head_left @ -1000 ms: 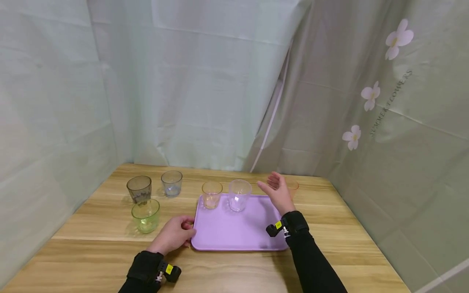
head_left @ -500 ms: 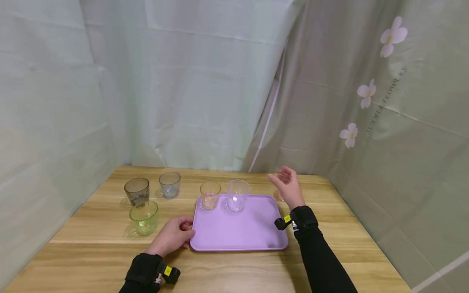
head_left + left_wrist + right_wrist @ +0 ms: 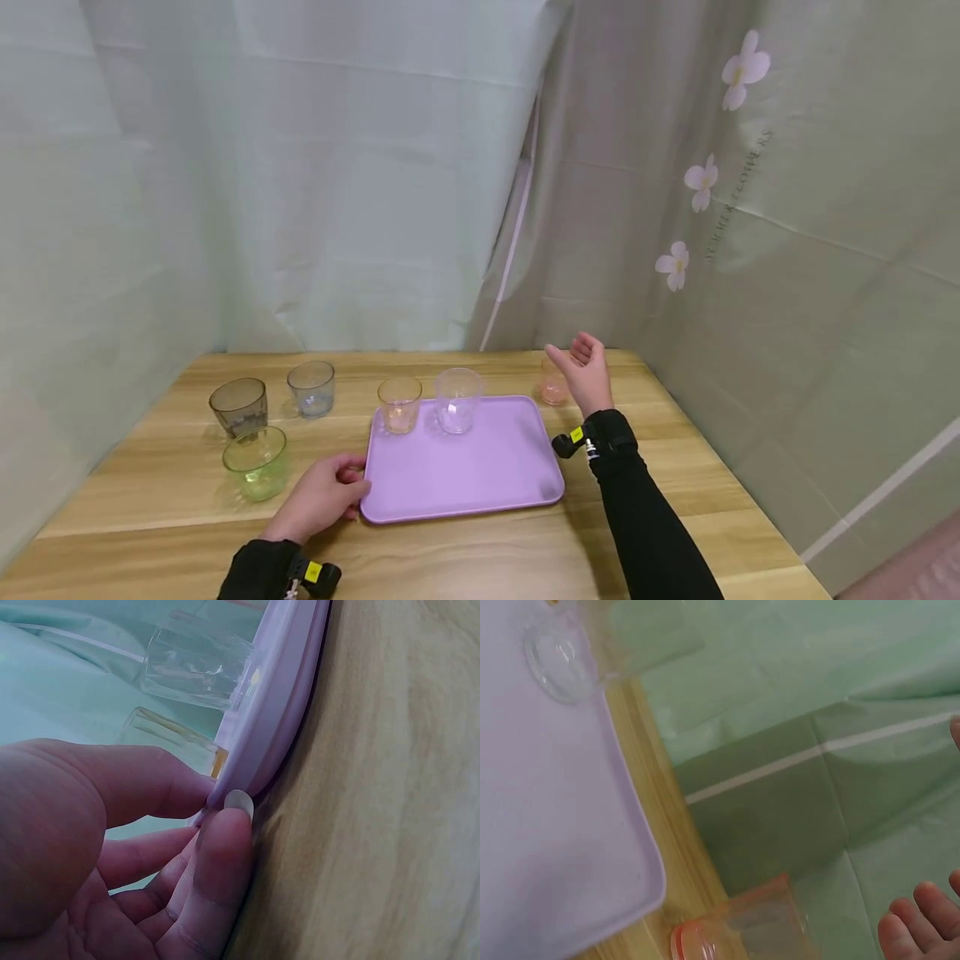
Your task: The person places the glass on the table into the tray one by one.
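My left hand (image 3: 322, 496) pinches the left edge of the lilac tray (image 3: 465, 467) between thumb and finger. In the left wrist view the tray's rim (image 3: 259, 742) sits between those fingertips. A yellowish glass (image 3: 400, 406) and a clear glass (image 3: 458, 402) stand upright on the tray's back left part. Raised beyond the tray's back right corner, my right hand (image 3: 587, 375) holds nothing, fingers relaxed and apart. Partly behind it a pink-orange glass (image 3: 553, 390) stands on the table. The right wrist view shows this pinkish glass (image 3: 742, 922) apart from the fingertips.
Left of the tray stand a dark grey glass (image 3: 240, 408), a blue-grey glass (image 3: 312, 389) and a green glass (image 3: 257, 464) on the wooden table (image 3: 450, 558). Pale curtains (image 3: 360, 208) with printed flowers border the table at the back and sides.
The right hand has shifted right and slightly back relative to the tray, past the pink-orange glass. The head view has turned a little right. The left hand stays at the tray's edge.
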Tool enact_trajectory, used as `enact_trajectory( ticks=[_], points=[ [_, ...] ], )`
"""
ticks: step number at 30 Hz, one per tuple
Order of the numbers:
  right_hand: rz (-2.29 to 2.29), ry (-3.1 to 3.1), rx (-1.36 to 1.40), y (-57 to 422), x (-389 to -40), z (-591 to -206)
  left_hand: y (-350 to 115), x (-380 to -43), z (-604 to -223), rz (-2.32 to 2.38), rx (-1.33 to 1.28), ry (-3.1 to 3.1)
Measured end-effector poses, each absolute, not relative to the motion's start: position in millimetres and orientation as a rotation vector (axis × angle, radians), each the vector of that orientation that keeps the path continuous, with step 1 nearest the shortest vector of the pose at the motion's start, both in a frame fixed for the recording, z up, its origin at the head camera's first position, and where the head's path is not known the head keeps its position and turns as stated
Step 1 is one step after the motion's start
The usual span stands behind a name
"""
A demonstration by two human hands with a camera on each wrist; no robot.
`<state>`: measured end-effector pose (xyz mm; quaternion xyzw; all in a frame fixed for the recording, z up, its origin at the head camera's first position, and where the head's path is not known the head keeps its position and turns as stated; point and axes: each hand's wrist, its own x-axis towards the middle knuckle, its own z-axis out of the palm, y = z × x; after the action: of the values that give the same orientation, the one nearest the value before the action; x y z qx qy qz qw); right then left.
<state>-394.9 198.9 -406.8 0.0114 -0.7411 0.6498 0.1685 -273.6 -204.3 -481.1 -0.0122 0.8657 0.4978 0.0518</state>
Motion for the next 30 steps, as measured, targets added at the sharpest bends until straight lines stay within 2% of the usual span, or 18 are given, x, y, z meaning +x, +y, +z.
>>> enact_trajectory(
  ticks=[19,30],
  points=[
    [1.75,-2.279,-0.075,215,-403,-426,-205,-272,-479,1.516,-0.053,2.608],
    [1.75,-2.32,-0.121,220,-419,-446,-206,-273,-481,1.531,-0.056,2.608]
  ],
)
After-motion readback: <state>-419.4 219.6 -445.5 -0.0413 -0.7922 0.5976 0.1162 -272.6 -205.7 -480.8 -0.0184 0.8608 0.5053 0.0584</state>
